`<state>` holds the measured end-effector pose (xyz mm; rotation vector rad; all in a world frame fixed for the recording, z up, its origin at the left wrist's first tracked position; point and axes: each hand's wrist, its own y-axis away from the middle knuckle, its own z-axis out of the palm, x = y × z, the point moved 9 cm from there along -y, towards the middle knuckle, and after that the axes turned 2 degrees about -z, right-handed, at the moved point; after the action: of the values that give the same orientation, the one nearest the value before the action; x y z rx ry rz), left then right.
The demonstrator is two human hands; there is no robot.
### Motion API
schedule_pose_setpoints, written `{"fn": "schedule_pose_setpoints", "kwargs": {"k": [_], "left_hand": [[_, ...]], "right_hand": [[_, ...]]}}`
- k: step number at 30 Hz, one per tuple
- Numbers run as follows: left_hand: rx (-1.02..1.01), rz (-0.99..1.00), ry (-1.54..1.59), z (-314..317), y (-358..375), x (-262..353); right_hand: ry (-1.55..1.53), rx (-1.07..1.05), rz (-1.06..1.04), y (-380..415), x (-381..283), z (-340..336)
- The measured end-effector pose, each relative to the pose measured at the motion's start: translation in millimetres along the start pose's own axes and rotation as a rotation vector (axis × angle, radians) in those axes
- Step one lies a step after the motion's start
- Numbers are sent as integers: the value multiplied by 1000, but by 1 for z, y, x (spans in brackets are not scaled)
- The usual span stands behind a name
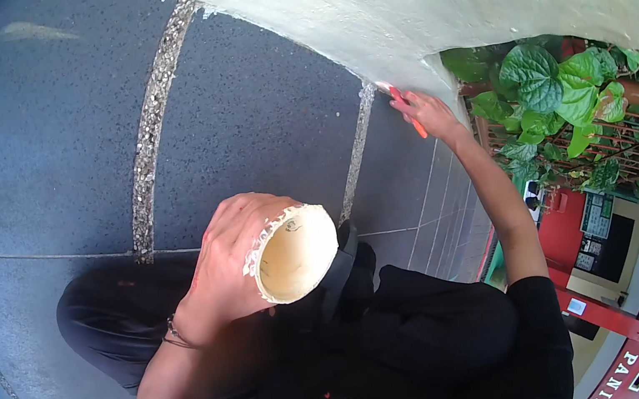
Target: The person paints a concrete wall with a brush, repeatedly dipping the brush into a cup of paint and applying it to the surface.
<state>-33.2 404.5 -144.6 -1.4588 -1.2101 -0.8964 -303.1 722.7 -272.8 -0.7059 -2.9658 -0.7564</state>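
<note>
My left hand (pixel 229 253) is wrapped around a cup (pixel 302 249) whose pale cream inside faces up at me. Ragged white paint clings along the cup's rim, and a little cream paint seems to lie within. Out to the right, my right hand (pixel 430 113) grips a paintbrush (pixel 418 127) with a red-orange handle. The brush's tip is at the foot of the white wall (pixel 389 6), where the wall meets the dark grey floor tiles (pixel 260 99). Its bristles are small and hard to make out.
Pebbled strips (pixel 155 125) divide the tiles. White paint marks edge the floor along the wall. Beyond the wall's end, leafy plants (pixel 546 90) grow by a brown metal fence (pixel 622 140). Farther right stands a red building (pixel 624 326) with lettering. My folded legs (pixel 432 316) are below the cup.
</note>
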Motion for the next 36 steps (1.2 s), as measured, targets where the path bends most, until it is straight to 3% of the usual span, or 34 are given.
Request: {"fn": "schedule_pose_setpoints", "kwargs": {"k": [1, 3, 5, 8, 10, 15, 19, 22, 27, 30, 32, 33, 35, 36], "left_hand": [[-9, 14, -12, 4, 1, 0], [-21, 4, -24, 12, 2, -5], [-36, -9, -65, 18, 2, -7], [-70, -28, -109, 25, 6, -14], [25, -150, -16, 21, 6, -24], [35, -80, 34, 23, 12, -5], [12, -46, 59, 39, 23, -12], [-34, -8, 41, 62, 20, -6], [-127, 110, 51, 103, 9, 56], [-179, 98, 64, 125, 10, 105], [-200, 139, 71, 133, 12, 121], [-251, 146, 102, 140, 15, 130], [-360, 92, 190, 154, 23, 134], [-354, 89, 182, 155, 29, 127]], "right_hand": [[-5, -80, 85, 24, 17, 23], [-63, -22, 276, 84, 57, 63], [-171, 27, 602, 152, 69, 80], [-367, 321, 909, 284, 34, 116], [-495, 554, 1058, 375, -36, 146], [-786, 394, 1566, 546, -257, 290], [-1042, 309, 1880, 600, -405, 361], [-1157, 383, 1994, 600, -461, 387], [-1164, 811, 1955, 585, -419, 402], [-1079, 1291, 1726, 588, -342, 367], [-996, 1634, 1428, 584, -273, 294], [-1101, 1216, 1717, 587, -240, 275], [-1127, 1371, 1487, 560, -170, 187], [-1133, 1347, 1430, 553, -135, 169]]}}
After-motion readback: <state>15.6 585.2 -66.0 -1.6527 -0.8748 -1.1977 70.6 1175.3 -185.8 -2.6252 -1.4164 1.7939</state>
